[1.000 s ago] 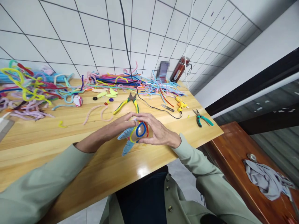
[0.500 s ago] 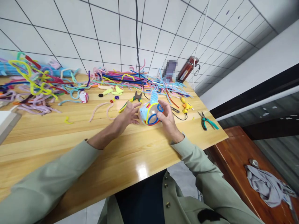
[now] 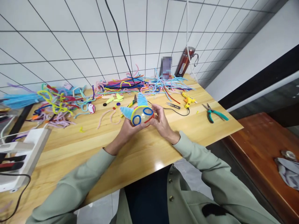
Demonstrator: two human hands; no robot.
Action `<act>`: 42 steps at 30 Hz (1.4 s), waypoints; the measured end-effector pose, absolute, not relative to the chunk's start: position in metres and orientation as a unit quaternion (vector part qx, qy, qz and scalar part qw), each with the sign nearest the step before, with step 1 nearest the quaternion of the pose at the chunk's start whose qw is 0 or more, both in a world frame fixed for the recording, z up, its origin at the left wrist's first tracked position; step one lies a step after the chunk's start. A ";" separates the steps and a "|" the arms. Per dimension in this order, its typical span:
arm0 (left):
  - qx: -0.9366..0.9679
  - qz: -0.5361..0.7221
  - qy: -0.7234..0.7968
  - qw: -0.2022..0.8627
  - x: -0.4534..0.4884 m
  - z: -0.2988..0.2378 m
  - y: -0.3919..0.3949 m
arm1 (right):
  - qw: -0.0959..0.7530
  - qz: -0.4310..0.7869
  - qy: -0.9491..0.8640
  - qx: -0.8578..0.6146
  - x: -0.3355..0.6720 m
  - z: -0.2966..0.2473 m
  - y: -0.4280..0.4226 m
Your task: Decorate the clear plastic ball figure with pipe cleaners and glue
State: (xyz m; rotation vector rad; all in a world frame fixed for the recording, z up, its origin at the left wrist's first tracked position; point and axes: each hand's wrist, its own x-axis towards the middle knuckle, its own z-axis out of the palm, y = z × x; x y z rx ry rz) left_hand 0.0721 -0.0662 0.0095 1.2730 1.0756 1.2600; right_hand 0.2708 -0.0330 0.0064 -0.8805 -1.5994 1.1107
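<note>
Both hands hold a small round craft figure point(image 3: 141, 114) above the wooden table point(image 3: 144, 149). It is a clear ball ringed with yellow, red and blue pipe cleaners, with two light-blue fuzzy cones standing up from it. My left hand point(image 3: 127, 128) cups it from below and the left. My right hand point(image 3: 161, 120) grips its right side, fingers curled round the ball. Both sleeves are pale green.
A heap of coloured pipe cleaners point(image 3: 98, 90) lies along the back. Yellow-handled pliers point(image 3: 130, 104), small snips point(image 3: 173, 106), a yellow glue gun point(image 3: 188, 100) and green-handled pliers point(image 3: 213, 112) lie beyond the hands. A white power strip point(image 3: 21, 155) sits left, a dark red bottle point(image 3: 185, 62) at the back.
The figure has been lifted and turned so its blue cones point up instead of down. The view has swung left, bringing the power strip into sight.
</note>
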 end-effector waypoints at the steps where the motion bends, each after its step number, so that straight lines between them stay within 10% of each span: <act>1: 0.512 0.520 0.431 0.531 0.067 0.011 -0.066 | 0.484 0.453 -0.665 -0.344 0.272 0.007 -0.033; 19: 0.360 0.523 0.489 0.598 0.048 0.001 -0.090 | 0.501 0.258 -0.798 -0.211 0.263 -0.004 -0.030; 42: 0.325 0.583 0.376 0.643 0.051 -0.006 -0.088 | 0.488 0.317 -0.779 -0.232 0.261 -0.026 -0.032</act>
